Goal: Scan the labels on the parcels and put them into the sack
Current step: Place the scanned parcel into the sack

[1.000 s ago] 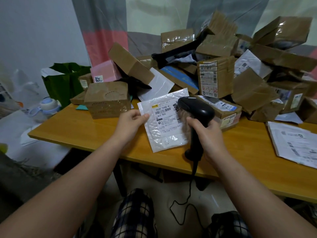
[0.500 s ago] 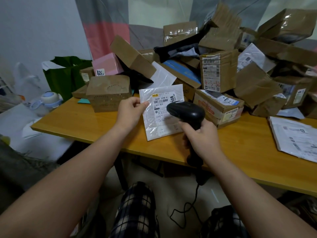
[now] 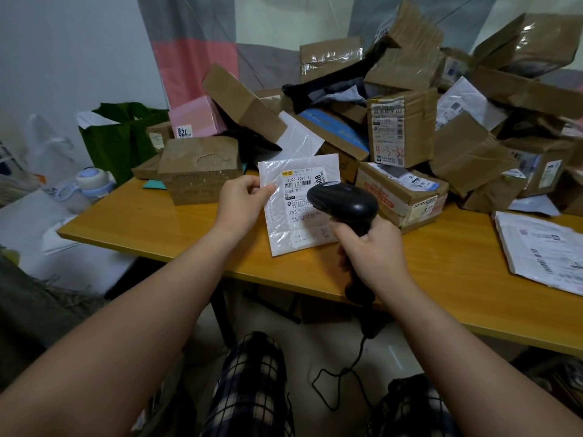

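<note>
One wooden table [image 3: 441, 266] spans the frame. Its rear half carries one pile of cardboard boxes [image 3: 403, 127], too tangled for an exact count; more than a dozen are visible. One pink box [image 3: 197, 119] sits at the left of the pile, with one brown box [image 3: 200, 168] just in front of it. One green bag [image 3: 123, 137] stands beyond the table's left end, and one pale bottle [image 3: 86, 187] stands near it, off the table. One flat white envelope [image 3: 542, 250] lies at the right, well apart from the hands.

The table's near edge runs diagonally from the left corner down to the right. Bare tabletop lies open along the left front and between the scanner and the white envelope.

The left hand [image 3: 241, 200] is closed in a pinch on the left edge of one white padded parcel [image 3: 296, 228], held tilted above the table with its label facing the camera. The right hand [image 3: 372, 250] is wrapped tightly around the handle of one black scanner [image 3: 342, 203], whose head overlaps the parcel's right side. One black cable [image 3: 347, 373] hangs from the handle to the floor.
</note>
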Action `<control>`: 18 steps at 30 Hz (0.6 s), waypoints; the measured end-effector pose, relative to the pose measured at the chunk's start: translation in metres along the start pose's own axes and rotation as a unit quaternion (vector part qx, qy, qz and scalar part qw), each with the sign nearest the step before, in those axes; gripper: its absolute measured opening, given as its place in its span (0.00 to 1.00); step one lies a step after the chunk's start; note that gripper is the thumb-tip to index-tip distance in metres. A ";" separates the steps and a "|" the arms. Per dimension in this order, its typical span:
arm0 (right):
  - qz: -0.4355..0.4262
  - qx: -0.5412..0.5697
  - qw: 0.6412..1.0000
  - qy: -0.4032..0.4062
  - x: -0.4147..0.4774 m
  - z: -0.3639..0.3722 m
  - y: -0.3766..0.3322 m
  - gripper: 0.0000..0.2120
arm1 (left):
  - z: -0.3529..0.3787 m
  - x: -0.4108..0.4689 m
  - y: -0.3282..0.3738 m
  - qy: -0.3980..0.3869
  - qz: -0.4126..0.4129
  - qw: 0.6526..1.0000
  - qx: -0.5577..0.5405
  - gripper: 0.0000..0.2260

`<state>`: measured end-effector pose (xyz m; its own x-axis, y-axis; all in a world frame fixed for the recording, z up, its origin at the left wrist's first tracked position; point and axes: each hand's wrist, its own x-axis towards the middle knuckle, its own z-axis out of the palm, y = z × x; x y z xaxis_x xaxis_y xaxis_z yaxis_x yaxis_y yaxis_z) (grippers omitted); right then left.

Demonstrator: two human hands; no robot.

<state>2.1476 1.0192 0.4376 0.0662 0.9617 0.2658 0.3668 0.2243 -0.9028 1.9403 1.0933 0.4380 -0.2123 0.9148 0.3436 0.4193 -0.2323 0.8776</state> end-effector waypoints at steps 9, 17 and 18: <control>0.019 0.097 0.991 -0.084 -0.014 0.015 -0.014 0.04 | -0.032 -0.037 0.008 0.012 0.005 0.999 -0.033 0.05; 0.066 0.179 0.901 -0.391 -0.063 0.087 -0.032 0.05 | -0.151 -0.182 -0.034 0.236 -0.095 0.966 -0.042 0.05; 0.065 0.172 0.887 -0.423 -0.072 0.099 -0.032 0.05 | -0.166 -0.203 -0.042 0.267 -0.116 0.956 -0.026 0.05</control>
<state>2.0396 0.9583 0.4135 -0.6863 0.7243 -0.0665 0.0934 -0.0029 -0.9956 1.8193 0.8627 0.3874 -0.7208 0.6472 0.2479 0.2650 -0.0731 0.9615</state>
